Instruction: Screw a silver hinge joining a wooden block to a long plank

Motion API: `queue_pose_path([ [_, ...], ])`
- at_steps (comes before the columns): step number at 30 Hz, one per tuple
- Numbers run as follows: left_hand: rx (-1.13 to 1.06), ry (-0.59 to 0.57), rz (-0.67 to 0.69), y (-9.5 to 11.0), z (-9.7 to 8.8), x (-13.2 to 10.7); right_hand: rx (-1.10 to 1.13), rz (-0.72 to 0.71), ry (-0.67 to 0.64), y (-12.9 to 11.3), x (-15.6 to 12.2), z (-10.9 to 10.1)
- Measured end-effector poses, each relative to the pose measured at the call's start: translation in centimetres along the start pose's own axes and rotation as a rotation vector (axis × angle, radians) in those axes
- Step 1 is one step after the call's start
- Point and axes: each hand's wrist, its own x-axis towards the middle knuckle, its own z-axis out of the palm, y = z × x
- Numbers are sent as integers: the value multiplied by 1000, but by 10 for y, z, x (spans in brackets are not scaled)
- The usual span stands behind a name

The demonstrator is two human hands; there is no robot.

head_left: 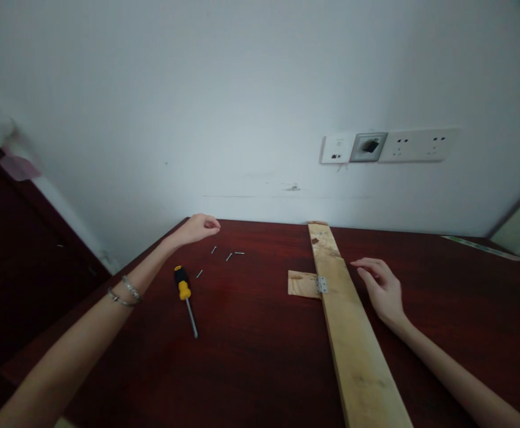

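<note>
My left hand point(200, 227) is above the far left part of the dark red tabletop point(251, 345), fingertips curled together in a pinch. Whether anything small sits between them is hidden. Several screws point(228, 257) lie scattered just in front of it. A black and yellow screwdriver point(184, 289) rests nearby, its shaft pointing toward me. My right hand point(382, 291) is beside the right edge of a long wooden plank point(353, 333), thumb and fingers slightly apart and holding nothing. A metal hinge point(321, 284) joins the plank's left edge to a short wood piece point(301, 283).
Behind the tabletop rises a white wall point(242, 119) with a row of sockets point(416, 145) and a black plug point(369, 146). A flat, pale strip point(487, 248) lies at the back right. Dark furniture point(19, 238) stands at far left.
</note>
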Motion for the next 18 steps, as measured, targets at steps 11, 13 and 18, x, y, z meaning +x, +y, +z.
queue_pose_path([
  [11,234,-333,-284,-41,34,-41,-51,10,-61,8,0,0],
  [13,265,-359,-310,-41,39,-44,-51,14,-68,8,0,0],
  [18,328,-375,-368,-39,46,-42,-34,11,-78,10,0,1],
])
